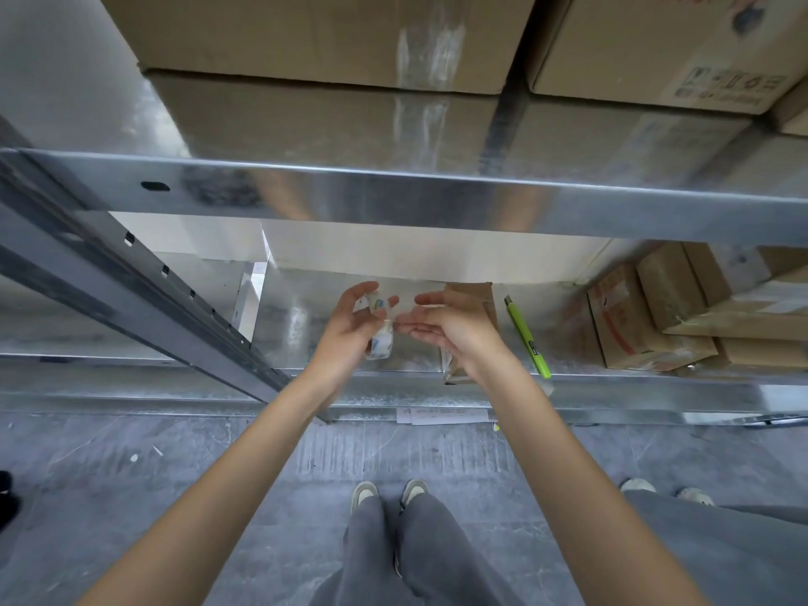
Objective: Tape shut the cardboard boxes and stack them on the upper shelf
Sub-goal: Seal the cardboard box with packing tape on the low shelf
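A roll of clear tape [379, 330] is held upright in the left hand [350, 330], the fingers [360, 295] curled around its rim. The right hand [446, 328] is just beside it at three o'clock, palm up, its fingers only loosely parted; a faint transparent strip appears to be stretched between the two hands, though whether the free end is actually pinched cannot be told. The step in hand is judged to be the drawing out of a length of tape, before any sealing is done.

Both hands are poised over the lower shelf [306, 382]. Partly hidden behind the right hand, a small cardboard box [474, 295] lies on that shelf. A green utility knife [527, 338] lies on the same shelf at three o'clock from the hands. At the far right, several more small boxes [634, 317] are piled together; whether they are taped cannot be told, and nothing of their contents is shown.

On the upper shelf [393, 190], at twelve o'clock, two large closed cartons [315, 41] are already stacked, with glossy tape seen down the face of the left one.

The next move is judged to call for the strip to be laid along the flap seam of the small box and pressed down, then cut free.
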A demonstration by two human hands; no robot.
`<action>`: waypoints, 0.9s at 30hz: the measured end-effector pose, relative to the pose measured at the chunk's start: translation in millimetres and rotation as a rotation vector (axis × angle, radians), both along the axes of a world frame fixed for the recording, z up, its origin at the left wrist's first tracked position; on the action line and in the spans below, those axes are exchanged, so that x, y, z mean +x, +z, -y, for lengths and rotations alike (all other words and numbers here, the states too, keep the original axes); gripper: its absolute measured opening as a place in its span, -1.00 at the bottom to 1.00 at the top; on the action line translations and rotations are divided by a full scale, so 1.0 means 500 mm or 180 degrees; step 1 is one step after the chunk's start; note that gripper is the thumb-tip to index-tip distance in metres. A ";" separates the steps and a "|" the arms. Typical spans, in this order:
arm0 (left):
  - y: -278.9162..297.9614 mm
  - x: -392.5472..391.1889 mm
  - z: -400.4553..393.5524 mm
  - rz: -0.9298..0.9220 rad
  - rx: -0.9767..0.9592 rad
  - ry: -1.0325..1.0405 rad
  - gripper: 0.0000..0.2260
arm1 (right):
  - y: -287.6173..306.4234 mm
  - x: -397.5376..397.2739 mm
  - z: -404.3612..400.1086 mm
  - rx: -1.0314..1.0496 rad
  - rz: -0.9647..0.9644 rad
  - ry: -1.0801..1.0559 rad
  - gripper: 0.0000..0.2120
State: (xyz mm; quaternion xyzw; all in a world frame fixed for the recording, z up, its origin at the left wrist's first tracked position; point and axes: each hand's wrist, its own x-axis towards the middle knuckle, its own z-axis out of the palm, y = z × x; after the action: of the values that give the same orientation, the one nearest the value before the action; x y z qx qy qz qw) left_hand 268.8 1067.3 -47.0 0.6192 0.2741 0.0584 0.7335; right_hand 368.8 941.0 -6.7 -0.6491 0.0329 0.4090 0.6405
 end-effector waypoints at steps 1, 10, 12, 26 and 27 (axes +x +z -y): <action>-0.011 0.000 -0.013 -0.0107 0.0309 0.0053 -0.69 | 0.006 0.005 0.005 -0.0168 0.0238 -0.0034 -0.81; -0.147 -0.005 -0.158 -0.2101 0.3517 -0.0167 -0.69 | -0.027 0.023 0.165 -0.1820 0.2330 -0.0179 -0.75; -0.175 -0.005 -0.162 -0.2227 0.3832 -0.0330 -0.73 | -0.048 0.009 0.178 -0.2000 0.2291 -0.0094 -0.50; -0.167 0.001 -0.118 -0.0483 0.3104 -0.0449 -0.24 | -0.067 0.048 0.149 -0.2889 0.3012 0.1968 -0.32; -0.153 0.015 -0.096 -0.0298 0.2972 -0.0778 -0.10 | -0.063 0.063 0.157 -0.2820 0.3032 0.2223 -0.31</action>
State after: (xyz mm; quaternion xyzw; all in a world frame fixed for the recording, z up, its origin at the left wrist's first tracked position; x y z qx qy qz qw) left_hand 276.3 1115.1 -123.4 0.9119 0.1766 0.0606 0.3656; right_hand 400.5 862.3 -38.4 -0.9268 -0.2953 0.2113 0.0957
